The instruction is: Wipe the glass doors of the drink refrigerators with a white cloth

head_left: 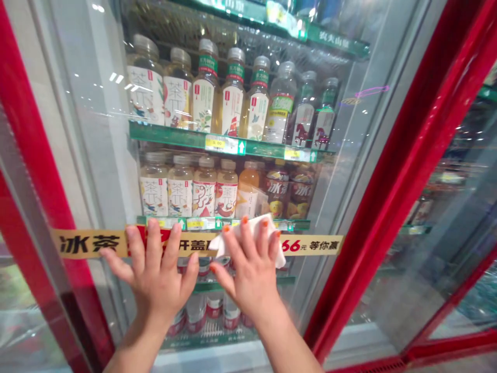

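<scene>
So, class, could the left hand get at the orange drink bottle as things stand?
Probably not: the glass door seems to stand between the left hand and the orange drink bottle.

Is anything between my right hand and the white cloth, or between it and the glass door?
Nothing visible separates your right hand from the white cloth. Behind it, the gold banner crosses the glass door; which side is unclear.

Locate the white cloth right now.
Head view, just right of centre: the white cloth lies under the right hand, overlapping the gold lettered strip.
</scene>
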Demonstrator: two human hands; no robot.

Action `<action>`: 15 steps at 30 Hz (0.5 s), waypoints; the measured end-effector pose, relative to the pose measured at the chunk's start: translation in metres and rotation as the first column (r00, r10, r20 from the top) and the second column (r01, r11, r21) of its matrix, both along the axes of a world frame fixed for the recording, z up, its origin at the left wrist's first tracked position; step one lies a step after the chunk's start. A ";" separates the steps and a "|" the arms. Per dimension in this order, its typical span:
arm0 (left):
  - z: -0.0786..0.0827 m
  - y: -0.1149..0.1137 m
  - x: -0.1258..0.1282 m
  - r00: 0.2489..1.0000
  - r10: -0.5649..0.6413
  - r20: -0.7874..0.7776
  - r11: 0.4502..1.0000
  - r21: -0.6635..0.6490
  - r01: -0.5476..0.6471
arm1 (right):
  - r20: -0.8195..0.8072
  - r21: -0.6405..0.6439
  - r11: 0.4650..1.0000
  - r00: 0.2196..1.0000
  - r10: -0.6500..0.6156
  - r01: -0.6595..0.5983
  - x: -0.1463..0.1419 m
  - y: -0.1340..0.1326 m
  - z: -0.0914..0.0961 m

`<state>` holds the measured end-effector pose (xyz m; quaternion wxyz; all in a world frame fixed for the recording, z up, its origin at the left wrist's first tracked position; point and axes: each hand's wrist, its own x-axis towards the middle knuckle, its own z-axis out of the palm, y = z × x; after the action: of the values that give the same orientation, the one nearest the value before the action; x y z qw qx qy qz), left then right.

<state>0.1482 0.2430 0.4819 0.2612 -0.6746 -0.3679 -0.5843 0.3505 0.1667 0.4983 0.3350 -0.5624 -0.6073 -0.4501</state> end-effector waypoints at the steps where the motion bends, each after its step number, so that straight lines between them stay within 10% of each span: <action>1: 0.000 -0.001 -0.002 1.000 0.005 -0.006 1.000 -0.004 -0.005 | 0.061 -0.023 1.000 0.998 0.019 -0.018 -0.003 -0.003 -0.010; 4: 0.001 -0.002 -0.004 1.000 0.009 -0.030 1.000 -0.014 -0.009 | -0.054 0.007 0.999 0.998 -0.039 0.039 0.017 -0.012 -0.018; 7: 0.002 -0.004 -0.001 1.000 -0.003 -0.011 1.000 -0.020 0.003 | -0.308 0.077 0.986 0.944 -0.115 0.145 0.038 -0.010 0.019; 10: 0.003 -0.007 0.001 1.000 -0.011 0.016 0.999 -0.033 0.012 | -0.206 0.070 0.992 0.974 -0.092 0.108 0.018 0.003 0.043; 15: 0.006 -0.008 -0.011 1.000 -0.014 0.022 1.000 0.005 0.014 | 0.122 -0.017 1.000 0.992 -0.021 0.023 0.005 0.003 -0.002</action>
<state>0.1372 0.2353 0.4880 0.2545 -0.6700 -0.3646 -0.5945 0.3551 0.1698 0.4964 0.2873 -0.5436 -0.6246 -0.4815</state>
